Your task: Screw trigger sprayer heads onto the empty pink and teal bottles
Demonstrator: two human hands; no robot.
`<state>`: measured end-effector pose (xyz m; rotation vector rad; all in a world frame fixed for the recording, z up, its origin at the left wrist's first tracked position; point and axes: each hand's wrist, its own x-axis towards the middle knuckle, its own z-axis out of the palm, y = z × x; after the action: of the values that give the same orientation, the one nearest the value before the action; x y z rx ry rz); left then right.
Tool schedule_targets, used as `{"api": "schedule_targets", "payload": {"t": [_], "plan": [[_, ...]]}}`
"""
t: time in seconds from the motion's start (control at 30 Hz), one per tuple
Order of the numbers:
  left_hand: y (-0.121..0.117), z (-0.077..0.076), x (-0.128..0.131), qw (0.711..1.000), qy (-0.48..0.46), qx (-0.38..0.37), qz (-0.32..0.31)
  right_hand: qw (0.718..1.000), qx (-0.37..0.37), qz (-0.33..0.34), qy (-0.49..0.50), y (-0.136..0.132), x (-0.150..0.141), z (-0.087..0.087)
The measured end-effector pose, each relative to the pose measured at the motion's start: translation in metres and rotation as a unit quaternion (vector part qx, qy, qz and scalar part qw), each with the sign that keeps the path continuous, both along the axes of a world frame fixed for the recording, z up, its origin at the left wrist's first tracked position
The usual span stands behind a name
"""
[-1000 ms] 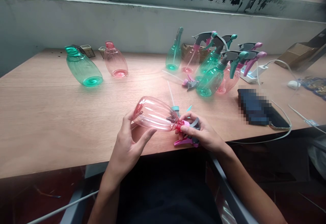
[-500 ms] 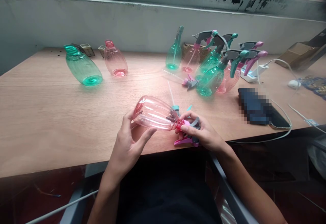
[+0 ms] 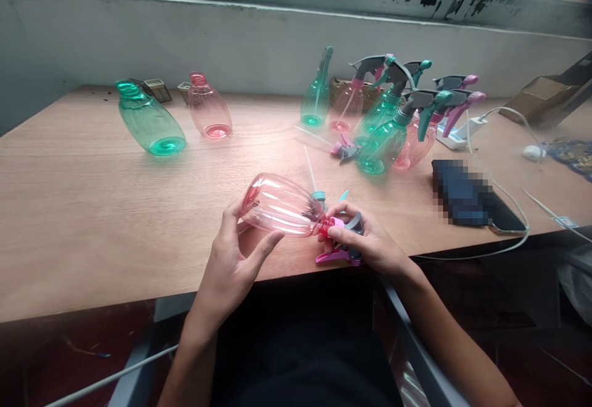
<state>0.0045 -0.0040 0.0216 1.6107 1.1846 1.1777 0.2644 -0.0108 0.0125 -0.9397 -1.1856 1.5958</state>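
A clear pink spray bottle point(image 3: 284, 206) lies on its side in the air above the table's front edge, its neck toward the right. Behind and under its base are the fingers of my left hand point(image 3: 238, 250), which holds it with the thumb held away from the wall. At the neck, my right hand point(image 3: 365, 237) pinches the pink collar of a grey trigger sprayer point(image 3: 355, 225); its pink trigger points left below. Collar and neck meet, but the fingers partly hide the joint. Just behind, a loose sprayer with a teal collar point(image 3: 319, 197) has its thin tube pointing away.
Capless green point(image 3: 155, 123) and pink point(image 3: 210, 108) bottles stand at the back left. Several bottles with sprayers point(image 3: 382, 145) cluster at the back right, beside a loose pink-collared sprayer point(image 3: 345, 148). A dark phone point(image 3: 462, 194), white cables and a power strip point(image 3: 457, 135) lie farther right.
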Motion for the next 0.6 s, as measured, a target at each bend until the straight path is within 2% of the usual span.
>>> {"api": "schedule_targets", "payload": {"t": [0.6], "plan": [[0.0021,-0.0040,-0.0008,1.000,-0.009,0.004,-0.002,1.000,0.016,-0.003,-0.014,0.0008,0.0006,-0.0016]]}}
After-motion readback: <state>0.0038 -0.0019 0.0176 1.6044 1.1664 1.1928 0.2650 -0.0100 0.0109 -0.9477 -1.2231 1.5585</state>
